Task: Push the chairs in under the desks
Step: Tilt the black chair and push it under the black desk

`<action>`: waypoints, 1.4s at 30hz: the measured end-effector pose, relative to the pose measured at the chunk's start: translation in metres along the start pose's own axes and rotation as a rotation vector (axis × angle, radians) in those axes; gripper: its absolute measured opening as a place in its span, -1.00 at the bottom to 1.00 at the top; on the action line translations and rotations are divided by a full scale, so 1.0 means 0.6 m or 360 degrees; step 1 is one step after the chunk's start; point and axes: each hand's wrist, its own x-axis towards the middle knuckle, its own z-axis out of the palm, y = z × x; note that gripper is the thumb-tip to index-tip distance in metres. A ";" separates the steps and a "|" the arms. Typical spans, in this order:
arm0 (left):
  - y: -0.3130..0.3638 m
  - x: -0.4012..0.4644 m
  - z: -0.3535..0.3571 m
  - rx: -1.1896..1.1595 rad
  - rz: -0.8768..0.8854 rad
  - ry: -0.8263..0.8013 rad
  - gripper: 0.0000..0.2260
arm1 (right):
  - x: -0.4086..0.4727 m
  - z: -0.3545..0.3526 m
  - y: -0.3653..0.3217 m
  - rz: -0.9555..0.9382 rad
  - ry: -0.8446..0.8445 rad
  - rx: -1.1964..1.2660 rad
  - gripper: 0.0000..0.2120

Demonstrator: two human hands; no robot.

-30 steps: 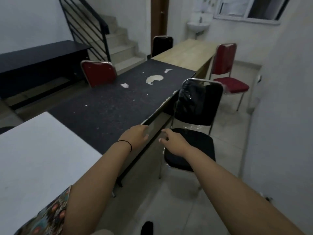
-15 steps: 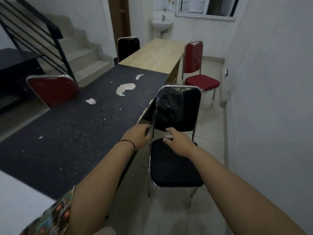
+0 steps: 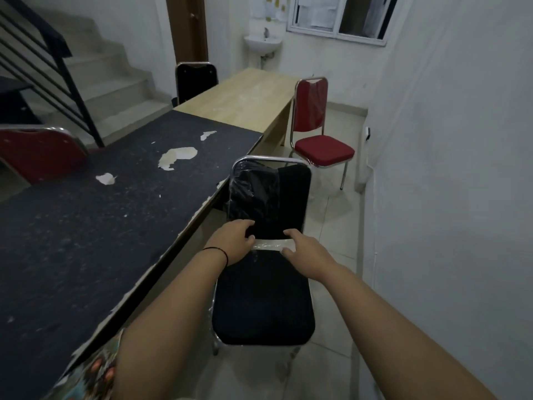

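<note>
We saw both grips at the black chair [image 3: 264, 307] beside the dark tabletop [image 3: 86, 226] edge, left hand [image 3: 235, 241] curled on backrest bottom, right hand [image 3: 302, 249] loosely spread, grasp unclear.

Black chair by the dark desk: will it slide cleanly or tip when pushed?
The black chair probably slides easily: thin metal legs on smooth tile. Pushed low, where both hands rest, it seems unlikely to tip. Its plastic wrap may feel slippery.
</note>
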 end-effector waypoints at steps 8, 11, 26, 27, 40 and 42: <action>0.089 0.074 0.041 -0.0005 -0.0110 0.0137 -0.57 | 0.069 -0.069 0.109 -0.0136 -0.0048 -0.0052 -0.50; 0.108 0.094 0.056 -0.0003 -0.0184 0.0216 -0.57 | 0.095 -0.084 0.136 -0.0213 -0.0069 -0.0089 -0.49; 0.079 0.229 0.063 0.0367 -0.0274 0.0188 -0.57 | 0.269 -0.117 0.153 -0.0425 -0.0162 -0.0254 -0.50; 0.076 0.236 0.064 0.0358 -0.0290 0.0184 -0.57 | 0.276 -0.116 0.152 -0.0433 -0.0163 -0.0276 -0.50; 0.033 0.355 0.080 0.0181 -0.0568 0.0205 -0.57 | 0.439 -0.107 0.148 -0.0636 -0.0255 -0.0279 -0.49; 0.031 0.368 0.081 0.0169 -0.0654 0.0223 -0.58 | 0.473 -0.109 0.148 -0.0712 -0.0296 -0.0311 -0.49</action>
